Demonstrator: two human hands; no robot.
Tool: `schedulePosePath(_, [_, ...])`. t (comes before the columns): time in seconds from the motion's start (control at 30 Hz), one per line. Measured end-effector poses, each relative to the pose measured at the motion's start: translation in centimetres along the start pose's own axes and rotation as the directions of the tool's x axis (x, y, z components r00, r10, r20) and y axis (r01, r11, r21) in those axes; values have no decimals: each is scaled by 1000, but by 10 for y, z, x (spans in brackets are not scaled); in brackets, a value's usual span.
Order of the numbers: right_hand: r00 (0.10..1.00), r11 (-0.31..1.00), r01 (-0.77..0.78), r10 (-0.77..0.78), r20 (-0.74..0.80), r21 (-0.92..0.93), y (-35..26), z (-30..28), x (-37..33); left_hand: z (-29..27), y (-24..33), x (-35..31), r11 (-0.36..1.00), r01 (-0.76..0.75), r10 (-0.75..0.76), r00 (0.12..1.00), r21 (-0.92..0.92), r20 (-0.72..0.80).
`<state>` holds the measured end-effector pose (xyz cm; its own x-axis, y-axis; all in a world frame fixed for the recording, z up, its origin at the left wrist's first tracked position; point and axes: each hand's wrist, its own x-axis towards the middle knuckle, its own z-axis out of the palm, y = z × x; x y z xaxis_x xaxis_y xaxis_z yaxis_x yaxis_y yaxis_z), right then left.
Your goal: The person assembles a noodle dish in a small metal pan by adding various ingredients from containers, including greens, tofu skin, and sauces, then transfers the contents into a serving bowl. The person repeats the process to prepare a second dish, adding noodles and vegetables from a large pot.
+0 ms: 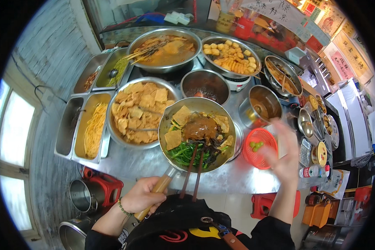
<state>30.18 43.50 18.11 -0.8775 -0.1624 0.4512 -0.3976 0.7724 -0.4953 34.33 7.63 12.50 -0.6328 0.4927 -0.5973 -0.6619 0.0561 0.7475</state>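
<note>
My left hand (148,193) is wrapped round the wooden handle of a metal pan (168,111). Inside the pan lie leafy greens (183,154), squares of yellow tofu skin (173,140), dark strips and a dollop of brown sauce (200,127). A pair of dark chopsticks (192,175) leans in it, tips among the food, with no hand on them. My right hand (284,152), blurred by motion, is over the right side of a red plastic basket (260,161); its thumb and fingers look spread apart. Small green citrus fruits (256,146) sit in that basket.
Around the pan stand a bowl of tofu skin (141,112), a pot of broth with skewers (164,48), a basin of fried puffs (231,56), a dark-liquid pot (205,85) and a tall steel pot (260,104). Shredded yellow food fills a left tray (96,129). Bottles (310,171) stand at right.
</note>
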Motion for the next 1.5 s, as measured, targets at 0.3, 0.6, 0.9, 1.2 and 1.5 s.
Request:
schedulePosePath(0.3, [837, 911, 352, -409, 363, 214, -138, 131, -92, -10, -84, -71, 997, 76, -76, 997, -17, -8])
schedulePosePath(0.6, [865, 756, -500, 407, 294, 423, -96, 172, -109, -33, -183, -55, 996, 23, -17, 997, 91, -71])
schedulePosePath(0.9, [847, 710, -532, 440, 299, 462, -63, 152, -105, -22, -184, -37, 1000, 21, -22, 995, -13, -101])
schedulePosePath(1.2, [840, 745, -527, 381, 387, 410, -53, 149, -91, -9, -175, -27, 999, 50, -49, 987, 2, -154])
schedulePosePath(1.5, [852, 813, -448, 261, 453, 373, -58, 114, -62, -1, -175, -19, 999, 54, -54, 978, -3, -200])
